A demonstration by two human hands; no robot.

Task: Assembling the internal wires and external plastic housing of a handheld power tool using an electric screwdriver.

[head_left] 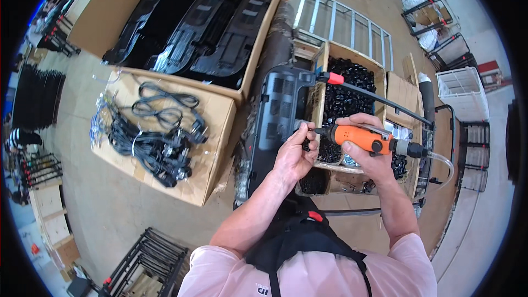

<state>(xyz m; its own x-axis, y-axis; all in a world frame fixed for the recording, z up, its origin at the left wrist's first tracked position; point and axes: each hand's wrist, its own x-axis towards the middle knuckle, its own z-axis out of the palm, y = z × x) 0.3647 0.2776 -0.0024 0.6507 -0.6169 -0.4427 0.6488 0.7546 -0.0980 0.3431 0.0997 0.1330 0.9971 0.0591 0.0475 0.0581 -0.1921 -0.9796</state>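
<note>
In my right hand [369,157] is an orange air screwdriver [357,136], held level with its bit pointing left and a clear hose leaving its rear end. My left hand [297,154] is closed, thumb and fingers pinched together at the bit's tip. What those fingers hold is too small to make out. Just beyond and left of this hand lies a long black plastic housing [273,115] with slotted grilles. A black metal tube with a red end piece [335,78] runs from the housing's top toward the right.
Wooden bins hold many small black plastic parts [352,80]. On the left, a large carton [181,81] contains black plastic shells [206,27]. Coiled black power cables [146,137] lie on a lower cardboard box [206,184]. A metal rack [346,22] stands beyond; black tube frames [148,256] stand lower left.
</note>
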